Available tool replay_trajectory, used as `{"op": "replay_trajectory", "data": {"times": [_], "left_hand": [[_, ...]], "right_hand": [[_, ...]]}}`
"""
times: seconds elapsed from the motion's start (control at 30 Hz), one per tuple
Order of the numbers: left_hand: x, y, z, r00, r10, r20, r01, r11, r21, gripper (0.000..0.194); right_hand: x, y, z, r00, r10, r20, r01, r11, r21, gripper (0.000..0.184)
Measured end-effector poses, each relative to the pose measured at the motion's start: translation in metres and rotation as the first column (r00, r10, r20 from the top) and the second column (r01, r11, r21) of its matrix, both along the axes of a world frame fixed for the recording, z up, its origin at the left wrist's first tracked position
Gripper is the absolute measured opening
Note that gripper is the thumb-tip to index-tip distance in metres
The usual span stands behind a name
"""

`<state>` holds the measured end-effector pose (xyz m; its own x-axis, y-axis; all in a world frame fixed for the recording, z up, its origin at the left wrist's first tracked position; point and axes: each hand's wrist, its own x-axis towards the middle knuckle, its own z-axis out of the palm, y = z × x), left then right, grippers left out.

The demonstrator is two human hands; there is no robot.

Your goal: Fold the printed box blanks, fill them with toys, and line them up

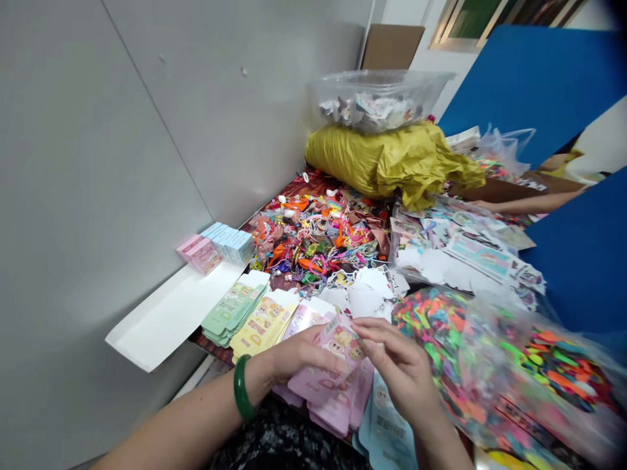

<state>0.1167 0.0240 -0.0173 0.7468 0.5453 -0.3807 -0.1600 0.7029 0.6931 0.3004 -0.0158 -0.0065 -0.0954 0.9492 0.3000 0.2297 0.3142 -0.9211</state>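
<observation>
My left hand [301,356], with a green bangle on its wrist, grips a pink printed card [336,349] at its left edge. My right hand [396,365] pinches the same card's upper right side with curled fingers. The card is lifted just above a stack of pink cards [333,401]. Fanned stacks of green cards [232,310] and yellow cards [264,324] lie to the left. A light blue card stack [386,427] lies under my right wrist.
A heap of colourful hair ties and clips [318,238] covers the table's middle. Clear bags of bright clips [514,365] sit on the right. A yellow bag [392,163] bears a clear tub [377,98]. Small boxes [220,245] stand by the wall. Another person's arm [524,205] rests at right.
</observation>
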Motion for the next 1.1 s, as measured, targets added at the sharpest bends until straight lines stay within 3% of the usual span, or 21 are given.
{"op": "replay_trajectory", "data": {"times": [0.13,0.23,0.3,0.37,0.4,0.43,0.5,0.57,0.6,0.63,0.7,0.73,0.77,0.87,0.97,1.1], "left_hand": [[0.004,-0.002,0.001,0.995,0.101,-0.003,-0.100,0.993,-0.056,0.037],[0.007,-0.003,0.005,0.980,0.201,-0.016,-0.201,0.976,-0.082,0.040],[0.005,-0.001,0.005,0.973,0.213,-0.092,-0.213,0.977,0.001,0.050],[0.000,0.003,0.001,0.943,0.245,-0.223,-0.196,0.955,0.221,0.053],[-0.004,0.004,-0.002,0.918,0.282,-0.277,-0.167,0.911,0.376,0.049],[-0.007,0.006,-0.006,0.894,0.329,-0.303,-0.121,0.830,0.544,0.045],[-0.014,0.008,-0.011,0.881,0.373,-0.289,0.018,0.586,0.810,0.044],[-0.017,0.009,-0.013,0.916,0.302,-0.264,0.145,0.365,0.920,0.040],[-0.018,0.009,-0.011,0.933,0.249,-0.258,0.172,0.321,0.931,0.035],[-0.018,0.009,-0.009,0.946,0.206,-0.250,0.174,0.331,0.928,0.029],[-0.020,0.009,-0.005,0.954,0.180,-0.240,0.134,0.463,0.876,0.021],[-0.021,0.009,-0.004,0.950,0.199,-0.241,0.095,0.550,0.830,0.020],[-0.024,0.009,-0.004,0.943,0.223,-0.246,0.053,0.631,0.774,0.022],[-0.033,0.009,-0.012,0.933,0.271,-0.239,-0.071,0.787,0.613,0.039],[-0.038,0.008,-0.020,0.928,0.294,-0.227,-0.135,0.836,0.531,0.048],[-0.037,0.008,-0.014,0.915,0.329,-0.234,-0.157,0.824,0.545,0.047]], "right_hand": [[-0.011,0.002,0.001,1.000,-0.027,-0.002,0.027,0.998,-0.064,0.035],[-0.014,0.007,-0.001,0.991,-0.129,-0.048,0.113,0.964,-0.240,0.033],[-0.013,0.011,-0.005,0.973,-0.190,-0.134,0.126,0.915,-0.383,0.035],[-0.010,0.012,-0.011,0.928,-0.249,-0.276,0.080,0.859,-0.505,0.036],[-0.009,0.013,-0.013,0.896,-0.277,-0.348,0.042,0.832,-0.553,0.036],[-0.008,0.012,-0.016,0.865,-0.298,-0.403,0.005,0.809,-0.588,0.035],[-0.009,0.012,-0.019,0.851,-0.280,-0.444,-0.065,0.783,-0.618,0.031],[-0.009,0.014,-0.016,0.912,-0.137,-0.386,-0.137,0.786,-0.603,0.027],[-0.006,0.017,-0.013,0.949,-0.038,-0.312,-0.161,0.795,-0.586,0.025],[-0.001,0.022,-0.009,0.979,0.042,-0.200,-0.150,0.812,-0.564,0.024],[0.018,0.037,0.000,0.986,0.040,0.161,0.039,0.885,-0.464,0.021],[0.032,0.046,0.006,0.936,-0.054,0.347,0.187,0.913,-0.363,0.020],[0.048,0.057,0.011,0.830,-0.191,0.524,0.349,0.910,-0.222,0.019],[0.097,0.093,0.023,0.631,-0.396,0.667,0.556,0.831,-0.033,0.025],[0.121,0.134,0.027,0.522,-0.444,0.728,0.609,0.792,0.047,0.025],[0.106,0.189,0.017,0.477,-0.418,0.773,0.584,0.808,0.077,0.037]]}}
